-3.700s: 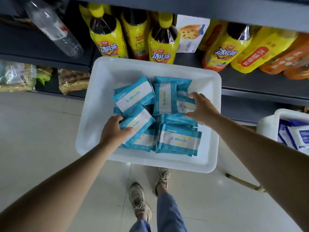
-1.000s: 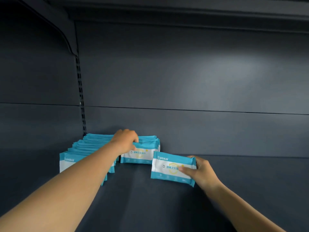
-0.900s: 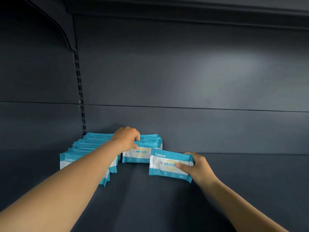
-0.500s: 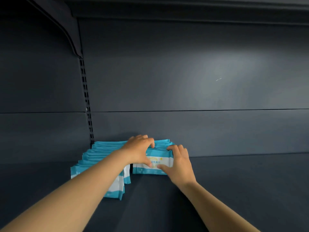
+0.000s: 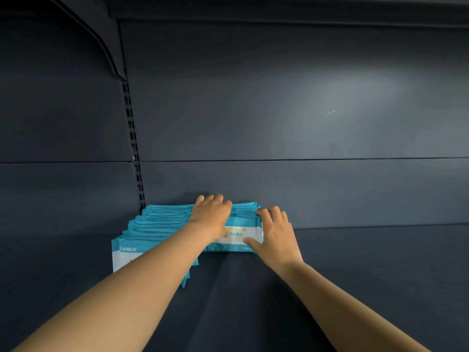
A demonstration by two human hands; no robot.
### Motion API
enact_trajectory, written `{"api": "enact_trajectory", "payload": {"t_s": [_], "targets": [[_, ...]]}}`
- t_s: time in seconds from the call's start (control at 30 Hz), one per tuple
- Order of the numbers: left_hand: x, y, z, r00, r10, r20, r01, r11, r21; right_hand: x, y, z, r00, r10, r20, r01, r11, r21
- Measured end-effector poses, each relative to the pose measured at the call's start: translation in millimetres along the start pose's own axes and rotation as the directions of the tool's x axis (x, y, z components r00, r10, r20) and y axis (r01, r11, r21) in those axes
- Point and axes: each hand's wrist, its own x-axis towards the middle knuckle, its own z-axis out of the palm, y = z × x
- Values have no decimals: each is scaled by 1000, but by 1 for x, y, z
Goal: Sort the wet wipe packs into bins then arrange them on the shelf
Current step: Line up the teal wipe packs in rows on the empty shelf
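Note:
Two rows of teal-and-white wet wipe packs stand upright on the dark shelf. The left row runs from the back wall toward me. The right row is shorter and sits near the back. My left hand lies over the tops of the right row's packs, fingers spread. My right hand grips the right end of that row's front pack, thumb on its face and fingers over its top edge.
The shelf's grey back wall rises right behind the packs. A slotted upright and a bracket stand at the back left. Bare shelf surface stretches to the right of the packs.
The view went from the white bin of packs to the shelf. My right hand carried a pack left and set it against the front of the right row, where both hands now press.

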Motion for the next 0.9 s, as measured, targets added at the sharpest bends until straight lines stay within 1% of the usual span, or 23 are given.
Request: {"api": "enact_trajectory", "payload": {"t_s": [0.13, 0.27, 0.4, 0.47, 0.57, 0.67, 0.77, 0.83, 0.9], "targets": [[-26, 7, -13, 996, -91, -17, 89, 992, -87, -19, 6, -24, 998, -45, -35, 45, 999, -1], [-61, 22, -29, 985, -155, -79, 146, 983, -113, -43, 11, -47, 994, -82, -66, 84, 996, 22], [-104, 45, -46, 980, -170, -99, 157, 979, -131, -77, 8, -78, 990, -142, -7, 142, 990, -15], [-131, 55, -56, 977, -180, -113, 163, 976, -145, -98, 3, -101, 992, -128, 3, 128, 992, -17], [-176, 67, -68, 971, -186, -151, 159, 972, -172, -142, -8, -134, 992, -126, -17, 125, 992, -22], [-227, 83, -79, 966, -181, -185, 130, 957, -258, -197, -17, -159, 993, -119, -10, 119, 993, -23], [-288, 97, -83, 970, -179, -166, 114, 934, -340, -259, -26, -173, 998, -62, 27, 62, 998, -2], [-327, 107, -75, 977, -173, -122, 119, 925, -360, -299, -30, -176, 998, -22, 51, 21, 1000, 14], [-364, 117, -56, 979, -196, -57, 158, 904, -398, -339, -30, -172, 992, 18, 123, -18, 1000, -1]]}}
